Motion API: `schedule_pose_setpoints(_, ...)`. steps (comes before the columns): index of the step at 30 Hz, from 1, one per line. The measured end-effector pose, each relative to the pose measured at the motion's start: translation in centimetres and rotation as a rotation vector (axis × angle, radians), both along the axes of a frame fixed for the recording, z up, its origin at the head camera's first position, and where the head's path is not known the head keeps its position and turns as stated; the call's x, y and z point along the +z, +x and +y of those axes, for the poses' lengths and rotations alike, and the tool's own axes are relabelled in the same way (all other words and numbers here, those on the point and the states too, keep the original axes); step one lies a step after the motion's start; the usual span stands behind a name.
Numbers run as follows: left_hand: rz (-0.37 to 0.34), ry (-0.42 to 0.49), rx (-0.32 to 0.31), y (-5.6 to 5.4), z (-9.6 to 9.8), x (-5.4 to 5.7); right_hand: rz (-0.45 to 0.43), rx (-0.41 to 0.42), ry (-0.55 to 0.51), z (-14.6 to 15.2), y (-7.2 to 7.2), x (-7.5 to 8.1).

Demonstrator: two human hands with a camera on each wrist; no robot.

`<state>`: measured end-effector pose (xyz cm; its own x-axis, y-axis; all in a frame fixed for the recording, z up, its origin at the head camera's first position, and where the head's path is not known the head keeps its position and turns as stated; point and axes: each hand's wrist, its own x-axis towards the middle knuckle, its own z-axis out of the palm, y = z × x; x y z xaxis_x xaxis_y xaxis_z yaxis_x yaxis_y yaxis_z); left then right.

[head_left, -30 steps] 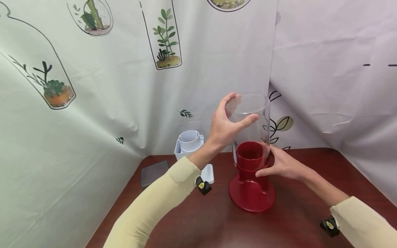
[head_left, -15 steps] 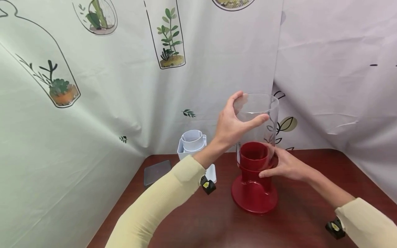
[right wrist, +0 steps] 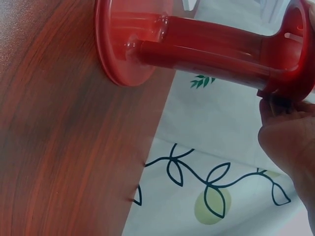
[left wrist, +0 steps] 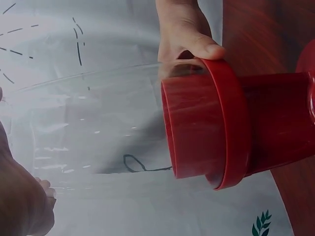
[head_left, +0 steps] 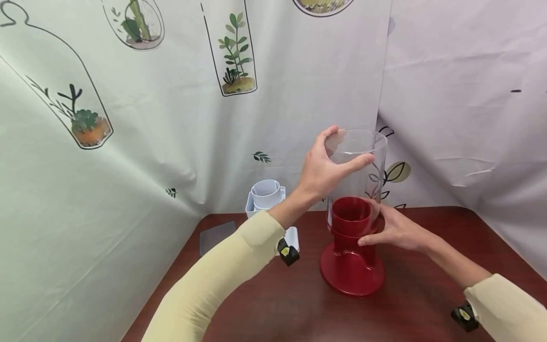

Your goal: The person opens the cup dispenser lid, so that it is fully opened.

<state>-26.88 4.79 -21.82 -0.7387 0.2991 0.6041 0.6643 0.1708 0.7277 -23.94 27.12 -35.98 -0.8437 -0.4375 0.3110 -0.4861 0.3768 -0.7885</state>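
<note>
A clear cylinder (head_left: pixel 362 183) stands over a red stand (head_left: pixel 352 273), which has a round flat base and a short red tube (head_left: pixel 351 210) at its top. In the head view my left hand (head_left: pixel 319 172) grips the cylinder's upper rim, thumb in front and fingers behind. Lower down, my right hand (head_left: pixel 395 229) holds the stand's collar from the right, its thumb across the front. In the left wrist view the cylinder's lower end sits around the red tube inside the collar (left wrist: pixel 230 128). In the right wrist view the stand's cut-away column (right wrist: pixel 211 51) shows, with fingers partly hidden behind the collar.
Behind my left forearm stands a white container (head_left: pixel 266 194) with a round cup-like part in it. A white lid-like piece (head_left: pixel 292 239) and a dark flat panel (head_left: pixel 217 237) lie nearby on the red-brown table (head_left: pixel 278 304). A printed curtain (head_left: pixel 282 95) hangs along the back and left.
The head view has shifted a little, so everything appears farther right. The cylinder's top has moved slightly to the right with my left hand. Both hands keep their hold.
</note>
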Motion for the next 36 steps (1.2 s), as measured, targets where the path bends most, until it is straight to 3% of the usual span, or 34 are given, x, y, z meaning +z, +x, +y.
schedule_pose_setpoints(6, -0.041, 0.039, -0.027, -0.3, -0.4, -0.1, 0.023, -0.007, 0.001, 0.0, 0.0, -0.1)
schedule_pose_setpoints(13, -0.041, 0.083, -0.066, -0.4, -0.7, -0.5, 0.021, -0.009, -0.007, 0.1, 0.2, -0.1)
schedule_pose_setpoints(27, 0.050, 0.146, -0.131, 0.4, -1.3, -1.2, 0.038, 0.009, -0.011, -0.1, 0.2, 0.0)
schedule_pose_setpoints(36, 0.051, 0.126, -0.111, 1.0, -1.1, -1.1, 0.038, -0.001, 0.004, 0.0, 0.2, 0.0)
